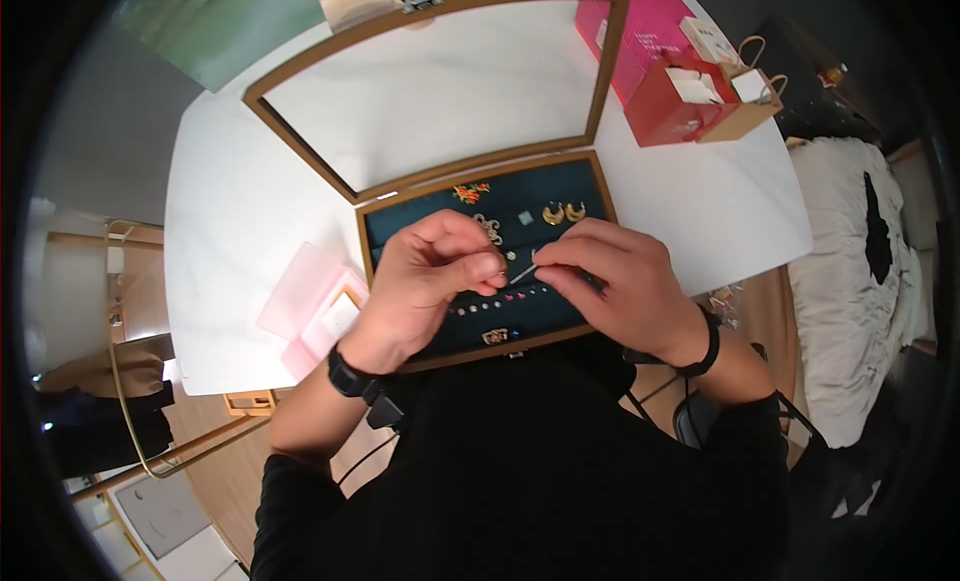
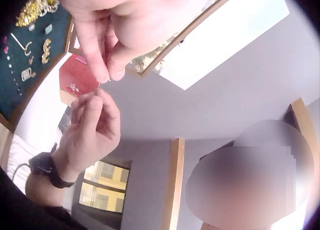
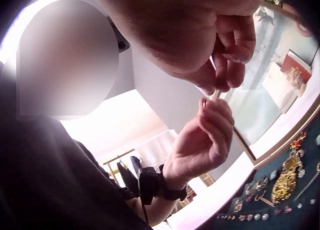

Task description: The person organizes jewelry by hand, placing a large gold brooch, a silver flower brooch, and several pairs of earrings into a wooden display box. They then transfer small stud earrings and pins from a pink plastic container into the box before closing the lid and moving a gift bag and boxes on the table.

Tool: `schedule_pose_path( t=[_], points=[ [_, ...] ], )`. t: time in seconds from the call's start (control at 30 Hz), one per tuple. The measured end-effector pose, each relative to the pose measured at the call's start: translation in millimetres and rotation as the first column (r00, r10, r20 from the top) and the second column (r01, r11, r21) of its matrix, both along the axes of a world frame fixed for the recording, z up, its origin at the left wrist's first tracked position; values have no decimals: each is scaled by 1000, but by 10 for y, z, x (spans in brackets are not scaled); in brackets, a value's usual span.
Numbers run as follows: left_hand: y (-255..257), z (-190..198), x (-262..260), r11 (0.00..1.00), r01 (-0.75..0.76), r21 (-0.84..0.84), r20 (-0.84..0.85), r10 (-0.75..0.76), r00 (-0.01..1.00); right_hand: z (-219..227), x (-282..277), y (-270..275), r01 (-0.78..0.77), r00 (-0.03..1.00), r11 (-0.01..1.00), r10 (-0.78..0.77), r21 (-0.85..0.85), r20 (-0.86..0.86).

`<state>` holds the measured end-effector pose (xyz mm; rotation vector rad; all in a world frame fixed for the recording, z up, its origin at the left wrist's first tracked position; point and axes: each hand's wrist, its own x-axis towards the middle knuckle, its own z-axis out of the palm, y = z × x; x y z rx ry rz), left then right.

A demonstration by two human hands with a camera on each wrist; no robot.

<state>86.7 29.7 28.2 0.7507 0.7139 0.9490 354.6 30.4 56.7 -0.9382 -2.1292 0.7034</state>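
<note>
Both hands hover over an open display box (image 1: 470,358) lined in dark green, their fingertips almost meeting. The left hand (image 1: 425,276) pinches a tiny item between thumb and forefinger; what it is cannot be made out. The right hand (image 1: 630,281) faces it, thumb and forefinger pinched at the same small item, seen as a pale speck (image 2: 108,81) in the left wrist view. Around and below them lie gold earrings (image 1: 554,214), a red-orange piece (image 1: 470,193), a row of small studs and a thin silvery bar (image 1: 522,274).
The box's glass lid, framed in brown (image 1: 300,146), stands raised behind. A pink case (image 1: 298,293) lies open at left on the white table (image 1: 225,211). At back right are a red paper bag (image 1: 665,106), a brown bag (image 1: 738,123) and a bright pink box (image 1: 655,31).
</note>
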Motion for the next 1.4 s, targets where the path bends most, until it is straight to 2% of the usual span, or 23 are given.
schedule_pose_path(
  t=[0.03,0.1,0.23,0.57,0.9,0.97,1.1,1.17,1.4],
  points=[
    [20,14,16,1000,-5,13,-11,6,1000,20,-79,-1,8,999,1000,-6,28,-53],
    [42,31,46,998,6,-64,151,3,989,40,-185,20,11,994,998,-5,60,-111],
    [33,17,75,996,-9,-88,214,27,977,34,-279,34,25,988,996,-11,90,-155],
    [15,-45,58,999,-8,-54,163,16,986,-21,-310,45,53,985,985,-24,166,-172],
    [6,-64,45,1000,-7,-24,119,10,993,-61,-293,29,39,982,991,-14,127,-186],
    [2,-67,49,1000,-5,-17,109,7,994,-68,-298,41,44,980,980,-5,195,-197],
    [-3,-59,59,1000,-8,-23,103,11,995,-113,-274,36,15,986,977,20,211,-165],
    [-4,-65,65,1000,-7,-27,97,9,995,-130,-279,54,35,986,952,17,304,-168],
    [-9,-71,101,1000,-12,3,32,12,999,-156,-232,48,4,992,946,37,326,-121]
  ],
)
